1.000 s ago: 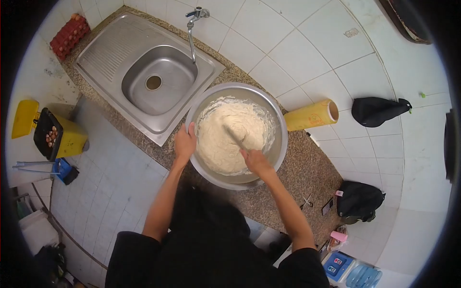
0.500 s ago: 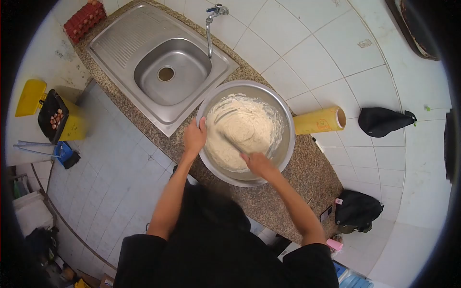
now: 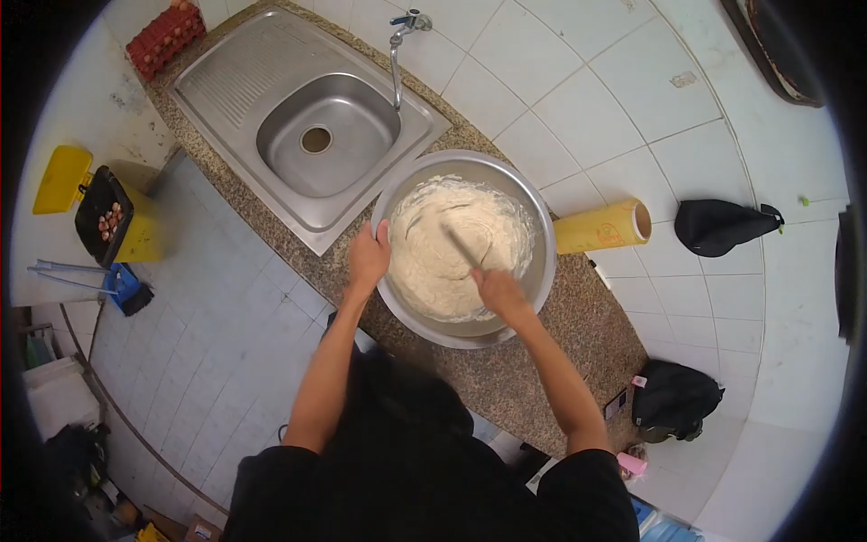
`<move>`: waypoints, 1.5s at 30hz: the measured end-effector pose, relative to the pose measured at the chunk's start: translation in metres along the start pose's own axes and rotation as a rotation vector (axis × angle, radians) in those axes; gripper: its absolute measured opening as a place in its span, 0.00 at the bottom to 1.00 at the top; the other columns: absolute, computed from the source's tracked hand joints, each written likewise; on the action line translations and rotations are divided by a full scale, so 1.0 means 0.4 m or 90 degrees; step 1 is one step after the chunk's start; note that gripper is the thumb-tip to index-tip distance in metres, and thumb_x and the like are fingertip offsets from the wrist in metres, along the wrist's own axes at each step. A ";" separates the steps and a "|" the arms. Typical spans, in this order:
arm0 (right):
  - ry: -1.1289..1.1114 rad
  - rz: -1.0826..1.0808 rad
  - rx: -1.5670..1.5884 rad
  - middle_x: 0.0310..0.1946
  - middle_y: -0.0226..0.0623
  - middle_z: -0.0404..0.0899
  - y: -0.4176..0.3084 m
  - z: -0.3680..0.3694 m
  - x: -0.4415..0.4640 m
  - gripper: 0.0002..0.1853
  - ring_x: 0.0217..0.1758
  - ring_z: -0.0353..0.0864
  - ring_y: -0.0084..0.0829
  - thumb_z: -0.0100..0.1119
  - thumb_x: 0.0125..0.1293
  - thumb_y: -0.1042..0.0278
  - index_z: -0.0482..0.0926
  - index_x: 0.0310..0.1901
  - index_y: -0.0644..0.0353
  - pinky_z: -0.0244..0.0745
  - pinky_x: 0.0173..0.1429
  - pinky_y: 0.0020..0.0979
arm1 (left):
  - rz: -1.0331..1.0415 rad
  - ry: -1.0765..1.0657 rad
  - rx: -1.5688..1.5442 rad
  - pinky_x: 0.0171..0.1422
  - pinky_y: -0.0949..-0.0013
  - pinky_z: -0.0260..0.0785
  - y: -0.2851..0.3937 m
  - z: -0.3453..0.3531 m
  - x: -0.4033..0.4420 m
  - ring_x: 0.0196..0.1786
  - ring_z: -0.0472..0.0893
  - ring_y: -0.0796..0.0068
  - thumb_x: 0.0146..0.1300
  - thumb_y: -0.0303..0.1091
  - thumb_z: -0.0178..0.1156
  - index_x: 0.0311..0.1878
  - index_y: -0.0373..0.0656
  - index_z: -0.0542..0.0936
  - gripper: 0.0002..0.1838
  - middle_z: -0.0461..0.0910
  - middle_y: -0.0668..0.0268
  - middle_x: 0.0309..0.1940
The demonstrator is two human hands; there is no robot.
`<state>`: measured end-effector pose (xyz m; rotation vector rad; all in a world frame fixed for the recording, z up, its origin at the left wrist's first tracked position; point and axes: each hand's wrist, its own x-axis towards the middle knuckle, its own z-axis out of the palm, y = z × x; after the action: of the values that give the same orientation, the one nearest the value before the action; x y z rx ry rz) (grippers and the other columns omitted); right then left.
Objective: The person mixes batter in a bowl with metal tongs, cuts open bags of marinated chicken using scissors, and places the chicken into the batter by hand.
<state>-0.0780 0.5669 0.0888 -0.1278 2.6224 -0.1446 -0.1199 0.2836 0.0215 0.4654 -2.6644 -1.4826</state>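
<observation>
Across the middle of the frame runs a speckled stone countertop (image 3: pixel 578 352), steel sink (image 3: pixel 239 68) at upper left, white tiled wall (image 3: pixel 614 108) behind, pale floor (image 3: pixel 208 298) at lower left. And look at centre: a wide metal bowl (image 3: pixel 452 338) full of creamy dough (image 3: pixel 429 266)! Left hand (image 3: pixel 368 260) grips the bowl's left rim, thumb at the edge, the other fingers partly hidden. Right hand (image 3: pixel 501 295), over the bowl's lower right, has its fingers curled closed around a grey flat stirrer (image 3: pixel 461 246). That stirrer lies slantwise, long axis upper left to lower right, tip pointing upper left, down against the dough!
</observation>
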 end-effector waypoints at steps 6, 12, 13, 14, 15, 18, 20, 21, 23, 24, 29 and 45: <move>-0.164 0.114 -0.084 0.38 0.61 0.83 0.062 -0.185 -0.189 0.33 0.47 0.84 0.58 0.44 0.77 0.42 0.83 0.41 0.71 0.77 0.53 0.51 | -0.008 0.039 0.023 0.48 0.41 0.73 -0.006 0.015 -0.009 0.43 0.81 0.32 0.74 0.49 0.51 0.50 0.30 0.79 0.26 0.82 0.37 0.36; 0.041 0.117 -0.041 0.42 0.56 0.84 0.042 -0.047 -0.061 0.33 0.48 0.85 0.54 0.46 0.75 0.38 0.85 0.46 0.65 0.79 0.54 0.49 | -0.016 0.040 0.029 0.47 0.40 0.73 0.039 -0.002 -0.031 0.40 0.82 0.34 0.74 0.48 0.51 0.47 0.34 0.80 0.22 0.82 0.39 0.34; 0.016 0.137 -0.038 0.43 0.55 0.84 -0.008 -0.032 -0.055 0.33 0.49 0.85 0.53 0.45 0.75 0.38 0.85 0.47 0.65 0.79 0.53 0.49 | -0.015 0.055 0.018 0.46 0.40 0.72 0.045 -0.003 -0.036 0.40 0.82 0.34 0.74 0.48 0.51 0.47 0.34 0.79 0.22 0.82 0.39 0.34; -0.007 0.158 -0.033 0.44 0.54 0.84 -0.037 -0.025 -0.057 0.32 0.49 0.85 0.53 0.45 0.75 0.38 0.85 0.47 0.64 0.80 0.53 0.48 | -0.010 0.068 0.009 0.46 0.39 0.72 0.047 -0.008 -0.036 0.40 0.82 0.34 0.74 0.48 0.51 0.46 0.35 0.79 0.22 0.83 0.39 0.34; -0.054 0.138 -0.039 0.44 0.54 0.84 -0.025 -0.031 -0.087 0.32 0.49 0.85 0.53 0.45 0.75 0.39 0.85 0.47 0.64 0.80 0.52 0.48 | -0.017 0.053 0.015 0.46 0.39 0.72 0.036 -0.005 -0.037 0.40 0.82 0.34 0.74 0.48 0.52 0.46 0.35 0.79 0.22 0.83 0.39 0.34; -0.152 0.129 -0.106 0.45 0.54 0.84 0.076 -0.123 -0.181 0.30 0.50 0.85 0.52 0.43 0.77 0.41 0.84 0.46 0.64 0.81 0.50 0.47 | -0.024 0.025 0.017 0.46 0.39 0.72 0.028 0.004 -0.026 0.39 0.81 0.34 0.74 0.48 0.52 0.46 0.34 0.80 0.22 0.82 0.39 0.34; -0.176 0.190 -0.194 0.45 0.53 0.84 0.115 -0.192 -0.193 0.29 0.50 0.85 0.52 0.43 0.78 0.43 0.84 0.46 0.64 0.81 0.49 0.45 | -0.016 0.019 0.024 0.46 0.39 0.72 0.035 -0.009 -0.027 0.39 0.81 0.33 0.74 0.48 0.51 0.45 0.34 0.80 0.22 0.82 0.39 0.33; -0.111 0.178 -0.186 0.44 0.52 0.85 0.131 -0.179 -0.166 0.28 0.49 0.86 0.51 0.44 0.78 0.44 0.85 0.45 0.63 0.81 0.48 0.45 | -0.008 0.037 0.013 0.46 0.39 0.71 0.033 -0.008 -0.028 0.39 0.81 0.33 0.74 0.48 0.51 0.44 0.34 0.80 0.22 0.82 0.39 0.33; 0.017 0.163 -0.159 0.42 0.51 0.86 0.177 -0.099 -0.093 0.26 0.46 0.87 0.50 0.44 0.78 0.46 0.86 0.45 0.61 0.81 0.46 0.45 | 0.016 0.062 -0.007 0.46 0.38 0.71 0.031 -0.004 -0.035 0.39 0.81 0.32 0.74 0.49 0.51 0.43 0.34 0.80 0.23 0.82 0.38 0.32; 0.062 0.099 -0.154 0.40 0.51 0.86 0.162 -0.058 -0.047 0.26 0.43 0.87 0.50 0.44 0.78 0.48 0.86 0.43 0.63 0.81 0.45 0.45 | 0.004 0.049 -0.002 0.46 0.38 0.71 0.028 -0.001 -0.029 0.39 0.81 0.32 0.74 0.49 0.51 0.43 0.35 0.80 0.23 0.82 0.38 0.32; -0.107 0.012 0.016 0.41 0.58 0.85 -0.062 -0.028 -0.063 0.33 0.48 0.84 0.57 0.40 0.79 0.47 0.82 0.42 0.76 0.79 0.51 0.50 | -0.050 0.028 0.002 0.46 0.37 0.70 0.032 0.000 -0.036 0.40 0.80 0.30 0.75 0.48 0.49 0.43 0.34 0.80 0.23 0.82 0.38 0.33; -0.031 0.171 0.062 0.36 0.59 0.84 -0.101 -0.011 -0.001 0.35 0.47 0.85 0.58 0.40 0.77 0.40 0.84 0.43 0.70 0.78 0.53 0.50 | -0.066 -0.007 -0.110 0.47 0.40 0.68 0.013 -0.008 -0.045 0.42 0.80 0.32 0.78 0.45 0.41 0.46 0.37 0.77 0.21 0.82 0.40 0.35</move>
<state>-0.0774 0.5273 0.0980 0.2498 2.5489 -0.1720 -0.1033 0.2888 0.0291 0.5905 -2.5261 -1.7300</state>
